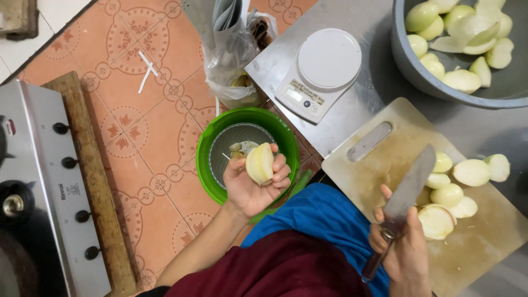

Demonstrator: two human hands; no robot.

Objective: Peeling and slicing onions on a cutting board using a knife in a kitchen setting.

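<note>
Patterned orange floor tiles [165, 110] ran under a steel counter [352, 104] at the right and a gas stove [38, 209] at the left, seen from above. On the counter lay a pale cutting board [484, 247], worn and stained, with several peeled onion halves [456, 192] gathered near its right part. A white kitchen scale [322, 71] sat beyond the board, and a grey basin [418, 71] in the far corner held more peeled onion pieces [462, 80].

The left hand [250, 184] was held out over a green bucket [220, 129] on the floor, palm up, its fingers curled around a peeled onion half [260, 163], thumb on one side and fingertips on the other. Scraps of peel [242, 147] lay in the bottom of the bucket just below it. The right hand [404, 250] was closed around the handle of a large knife [410, 184], whose blade pointed up and away across the board, beside the onion halves there. A clear plastic bag [234, 60] stood on the floor between the bucket and the counter's edge.
</note>
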